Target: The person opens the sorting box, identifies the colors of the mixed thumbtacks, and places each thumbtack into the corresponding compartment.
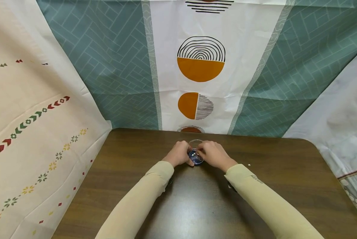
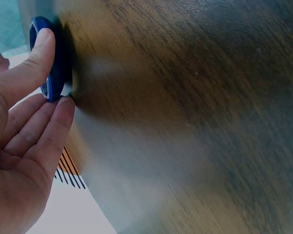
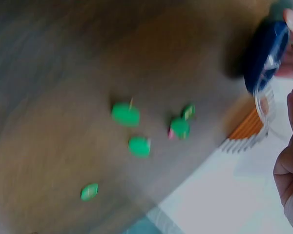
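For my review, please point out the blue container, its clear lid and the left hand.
Blue container [image 3: 261, 56]: right wrist view, outer side wall.
Clear lid [image 1: 195, 144]: head view, transparent face.
Left hand [image 1: 180, 153]: head view, back of hand.

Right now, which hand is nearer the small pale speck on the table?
Right. The right hand, at the blue container, is left of the speck; the left hand, gripping the container's other side, is farther left.

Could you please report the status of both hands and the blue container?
Left hand holds blue container; right hand at its opening, grip unclear. Clear lid raised. Right wrist view: small green pieces on table, apart from container.
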Tool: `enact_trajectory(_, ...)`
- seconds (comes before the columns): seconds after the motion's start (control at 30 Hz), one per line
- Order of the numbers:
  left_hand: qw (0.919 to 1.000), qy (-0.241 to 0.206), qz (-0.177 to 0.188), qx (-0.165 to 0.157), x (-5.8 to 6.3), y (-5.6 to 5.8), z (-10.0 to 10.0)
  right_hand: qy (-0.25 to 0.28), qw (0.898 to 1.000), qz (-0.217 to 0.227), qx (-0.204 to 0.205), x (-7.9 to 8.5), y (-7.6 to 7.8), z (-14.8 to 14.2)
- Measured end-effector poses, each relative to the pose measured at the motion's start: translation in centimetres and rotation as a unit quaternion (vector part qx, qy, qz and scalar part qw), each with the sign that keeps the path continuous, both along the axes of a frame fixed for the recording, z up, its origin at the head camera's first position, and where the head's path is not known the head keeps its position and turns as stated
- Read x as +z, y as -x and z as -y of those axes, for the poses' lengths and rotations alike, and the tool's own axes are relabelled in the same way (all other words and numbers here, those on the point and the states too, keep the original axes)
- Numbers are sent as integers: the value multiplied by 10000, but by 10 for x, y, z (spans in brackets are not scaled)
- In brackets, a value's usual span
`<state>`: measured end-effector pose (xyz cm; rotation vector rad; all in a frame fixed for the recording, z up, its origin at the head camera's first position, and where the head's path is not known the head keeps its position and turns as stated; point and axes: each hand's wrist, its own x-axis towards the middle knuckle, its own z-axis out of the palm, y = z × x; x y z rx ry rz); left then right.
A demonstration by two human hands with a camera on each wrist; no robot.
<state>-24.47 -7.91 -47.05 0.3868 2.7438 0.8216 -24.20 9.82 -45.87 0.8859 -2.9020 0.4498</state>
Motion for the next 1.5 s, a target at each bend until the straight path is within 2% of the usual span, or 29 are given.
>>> enact_trajectory(0.23, 10000, 16, -42, 82, -1, 1, 0, 23, 9998, 13, -189, 19, 2, -31)
enact_trajectory(0.47, 9999, -58, 16, 150, 0, -1, 0, 143, 9983, 84, -561, 28, 8, -76)
enact_trajectory(0.63, 9999, -95, -7, 112, 0, -1, 0, -31, 9962, 256, -838, 31, 7, -112)
enact_trajectory(0.83, 9999, -45, 6, 107, -1, -2, 1, -367, 9918, 662, -1034, 25, -2, -154)
enact_trajectory(1.0, 9999, -39, 0, 136, -1, -2, 0, -507, 9863, 1042, -1178, 14, -13, -176)
enact_trajectory(1.2, 9999, -100, 44, 123, -1, -3, 1, -464, 9804, 1392, -1319, 4, -23, -186)
enact_trajectory(1.5, 9996, -191, 105, 168, -1, -4, 1, -528, 9786, 1440, -1369, -1, -26, -191)
